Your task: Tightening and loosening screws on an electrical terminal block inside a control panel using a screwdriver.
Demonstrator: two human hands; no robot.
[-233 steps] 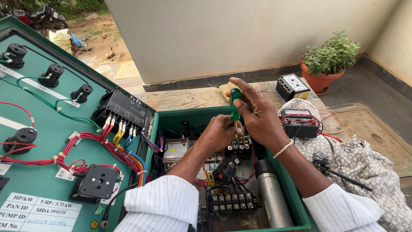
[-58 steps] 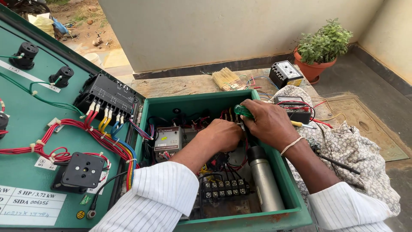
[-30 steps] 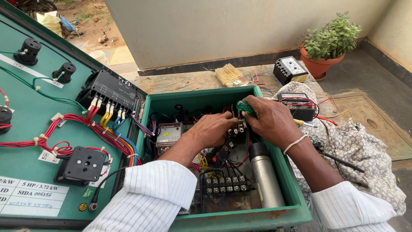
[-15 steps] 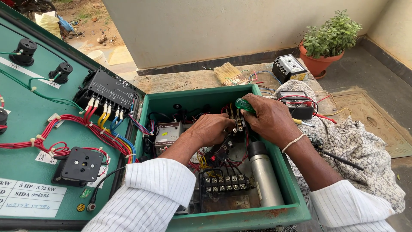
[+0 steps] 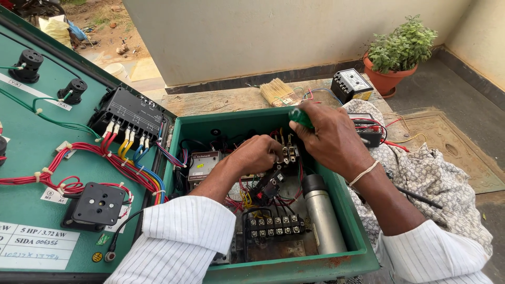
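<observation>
Inside the green box (image 5: 347, 247), both hands crowd the wired terminals (image 5: 286, 152).

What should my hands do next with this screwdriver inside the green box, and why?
Probably keep turning the green-handled screwdriver while steadying the part. The right hand grips its handle over the black terminal component with red wires, and the left hand rests against that component inside the green box. The tip is hidden, so check it is seated first.
</observation>
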